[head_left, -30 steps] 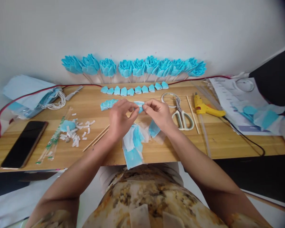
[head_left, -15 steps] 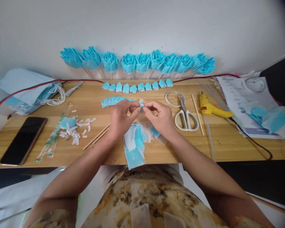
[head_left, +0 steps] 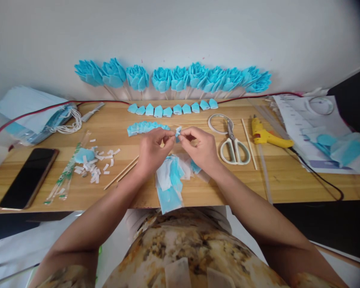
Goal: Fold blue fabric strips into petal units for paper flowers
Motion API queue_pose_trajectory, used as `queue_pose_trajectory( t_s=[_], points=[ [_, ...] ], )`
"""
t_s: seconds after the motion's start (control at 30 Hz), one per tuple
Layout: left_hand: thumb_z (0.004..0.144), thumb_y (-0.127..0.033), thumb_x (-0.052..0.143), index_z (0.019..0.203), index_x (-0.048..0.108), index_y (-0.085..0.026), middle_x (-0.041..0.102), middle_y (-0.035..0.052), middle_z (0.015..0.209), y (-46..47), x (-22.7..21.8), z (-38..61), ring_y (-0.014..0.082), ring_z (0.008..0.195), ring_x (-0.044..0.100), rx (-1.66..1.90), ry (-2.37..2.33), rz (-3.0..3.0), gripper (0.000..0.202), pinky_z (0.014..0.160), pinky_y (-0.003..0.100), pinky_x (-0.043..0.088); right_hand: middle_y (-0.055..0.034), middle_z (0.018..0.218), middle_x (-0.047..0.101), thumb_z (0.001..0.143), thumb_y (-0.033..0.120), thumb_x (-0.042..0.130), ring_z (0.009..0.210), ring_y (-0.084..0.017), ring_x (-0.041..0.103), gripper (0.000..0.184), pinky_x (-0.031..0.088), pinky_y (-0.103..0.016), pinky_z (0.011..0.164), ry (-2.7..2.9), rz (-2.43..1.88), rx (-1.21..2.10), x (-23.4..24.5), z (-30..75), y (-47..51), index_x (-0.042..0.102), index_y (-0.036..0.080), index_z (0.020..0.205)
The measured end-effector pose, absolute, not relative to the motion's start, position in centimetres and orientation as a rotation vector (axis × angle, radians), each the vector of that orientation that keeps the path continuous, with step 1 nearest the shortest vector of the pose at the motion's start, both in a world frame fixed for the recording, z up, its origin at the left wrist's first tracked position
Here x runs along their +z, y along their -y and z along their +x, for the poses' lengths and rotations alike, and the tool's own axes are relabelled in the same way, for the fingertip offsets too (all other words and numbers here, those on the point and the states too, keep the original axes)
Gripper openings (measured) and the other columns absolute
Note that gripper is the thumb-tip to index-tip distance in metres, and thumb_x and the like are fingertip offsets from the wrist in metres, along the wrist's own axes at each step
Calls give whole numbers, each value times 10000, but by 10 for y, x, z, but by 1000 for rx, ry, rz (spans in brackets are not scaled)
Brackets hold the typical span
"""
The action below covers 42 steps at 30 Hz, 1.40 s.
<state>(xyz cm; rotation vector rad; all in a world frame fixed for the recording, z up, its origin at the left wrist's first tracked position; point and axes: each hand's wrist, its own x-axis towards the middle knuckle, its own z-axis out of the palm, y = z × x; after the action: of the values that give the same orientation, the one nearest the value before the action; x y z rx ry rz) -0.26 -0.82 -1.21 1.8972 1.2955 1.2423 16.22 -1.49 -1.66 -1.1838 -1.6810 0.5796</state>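
Between my fingertips is a small folded piece of blue and white fabric point(head_left: 178, 132). My left hand point(head_left: 153, 149) pinches its left side, and my right hand point(head_left: 200, 147) pinches its right side. Below the hands lie loose blue and white fabric scraps point(head_left: 169, 188), partly hanging over the table's front edge. Just behind my left hand sits an overlapping row of blue folded petals point(head_left: 144, 127). Farther back, a spaced row of blue pointed petals point(head_left: 168, 111) crosses the table.
Blue fabric flowers point(head_left: 138, 78) on sticks lean against the wall. Scissors point(head_left: 234, 146), a tape roll point(head_left: 220, 124) and a yellow glue gun point(head_left: 267, 135) lie to the right. A phone point(head_left: 29, 178), paper bits point(head_left: 93, 168) and wooden sticks point(head_left: 120, 175) are on the left.
The small fabric piece has shifted shape slightly between my fingertips, its top now tilted a little. Both hands stay in nearly the same place, still pinching it.
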Motion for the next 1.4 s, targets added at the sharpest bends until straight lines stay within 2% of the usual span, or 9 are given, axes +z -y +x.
queue_pose_trajectory(
  t_s=[0.13,0.27,0.43,0.53,0.73,0.87,1.0,1.17,1.4],
  points=[
    [845,-267,602,780,726,-212,603,-2,663,9,-10,-3,141,648,505,1219,-1283,1863,151,685,301,426,-11,771,685,857,250,615,731,-155,612,100,502,-309,748,1649,-1183,632,-16,163,15,647,223,766],
    [840,-360,637,802,685,-202,647,11,744,7,-5,-6,138,672,515,1215,-1283,1594,170,675,285,433,5,716,646,835,332,636,679,-142,575,134,477,-294,687,1486,-1221,881,-12,166,12,654,217,768],
    [851,-426,620,769,613,-201,595,9,748,4,2,-10,148,750,530,1181,-1168,1403,240,729,277,444,12,697,637,796,380,673,682,-136,572,175,465,-284,684,1349,-1162,1111,-9,168,9,670,207,768],
    [807,-464,659,745,609,-200,579,3,727,4,0,-9,147,728,516,1088,-1127,1386,276,712,282,435,17,684,626,794,378,684,672,-132,557,176,453,-277,674,1359,-1159,1142,-10,168,10,675,205,761],
    [727,-421,719,701,591,-197,573,-12,687,2,-9,-7,126,653,486,1075,-1161,1321,259,644,278,395,2,730,635,846,398,630,736,-152,584,211,473,-290,728,1389,-1120,1228,-11,171,9,689,208,779],
    [714,-406,736,677,587,-195,553,-22,659,2,-10,-6,116,637,472,1088,-1139,1326,261,633,270,394,21,676,553,817,422,670,673,-130,511,249,413,-270,647,1454,-1157,1198,-9,170,10,604,206,714],
    [728,-402,743,689,613,-189,563,-22,667,3,-11,-6,113,640,477,1040,-1113,1347,252,640,268,400,38,636,470,788,371,670,624,-109,418,264,340,-265,591,1502,-1207,1111,-7,168,12,506,208,659],
    [756,-422,728,779,671,-195,610,-8,735,2,-11,-8,129,699,525,1012,-1060,1330,235,676,269,428,37,636,455,797,355,631,631,-110,409,251,341,-267,597,1520,-1208,1088,-5,167,12,483,212,652],
    [854,-442,586,726,636,-196,579,12,722,-1,-15,-11,158,728,538,1001,-931,1323,282,734,299,446,31,640,472,793,355,620,626,-115,429,225,355,-273,595,1512,-1190,1059,-1,167,14,502,213,664]
  ],
)
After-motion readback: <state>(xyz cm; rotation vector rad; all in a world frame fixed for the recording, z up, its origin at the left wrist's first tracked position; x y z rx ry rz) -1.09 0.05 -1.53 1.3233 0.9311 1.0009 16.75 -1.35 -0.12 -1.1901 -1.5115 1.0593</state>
